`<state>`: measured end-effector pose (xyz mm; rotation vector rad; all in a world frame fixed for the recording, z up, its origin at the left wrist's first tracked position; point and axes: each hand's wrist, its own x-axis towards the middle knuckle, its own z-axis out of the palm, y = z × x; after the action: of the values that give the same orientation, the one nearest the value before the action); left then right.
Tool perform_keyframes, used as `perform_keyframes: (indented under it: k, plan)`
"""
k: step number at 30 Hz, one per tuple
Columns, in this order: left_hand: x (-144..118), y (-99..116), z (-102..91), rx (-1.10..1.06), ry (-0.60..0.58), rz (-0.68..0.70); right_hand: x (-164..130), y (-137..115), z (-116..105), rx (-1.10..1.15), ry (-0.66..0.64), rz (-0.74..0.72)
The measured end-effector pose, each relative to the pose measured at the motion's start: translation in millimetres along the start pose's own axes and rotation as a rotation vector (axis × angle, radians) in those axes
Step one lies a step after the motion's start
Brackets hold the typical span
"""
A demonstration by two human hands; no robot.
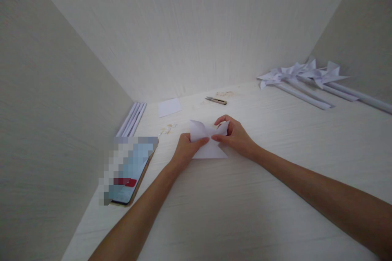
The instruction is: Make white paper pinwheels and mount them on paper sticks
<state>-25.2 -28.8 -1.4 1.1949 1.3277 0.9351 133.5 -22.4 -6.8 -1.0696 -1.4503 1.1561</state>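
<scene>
Between my two hands is a white sheet of paper (208, 151), cut in from its corners, with flaps curling up at the left and right. My left hand (187, 149) grips its left side, the thumb pressed on the paper near the middle. On the other side my right hand (234, 134) pinches the right flap, thumb close to the centre and index finger curled behind. The thumb tips almost meet. Fingers under the paper are hidden. Beyond the hands lies a pair of thread snips (217, 100).
White paper pinwheels on rolled paper sticks (303, 89) lie at the back right. A square white sheet (169, 107) and several paper rolls (131, 119) are at the back left. Left of my arm rests a partly blurred phone (134, 173). Small scraps (167, 129) dot the table.
</scene>
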Motion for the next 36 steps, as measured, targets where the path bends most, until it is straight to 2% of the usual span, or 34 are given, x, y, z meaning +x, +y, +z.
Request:
perform_keyframes:
  k: [6, 14, 25, 36]
  plan:
    - [0.0, 0.3, -0.6, 0.003, -0.005, 0.013, 0.7, -1.1, -0.6, 0.009, -0.016, 0.005]
    - [-1.6, 1.4, 4.9, 0.01, 0.091, 0.0, 1.0, -0.1, -0.5, 0.015, -0.03, 0.004]
    - [-1.6, 1.9, 5.9, -0.026, 0.086, 0.025, 0.9, -1.1, -1.0, -0.004, -0.039, 0.001]
    - [-0.7, 2.4, 7.0, -0.086, 0.089, -0.018, 0.6, -2.9, 0.1, -0.005, -0.063, 0.021]
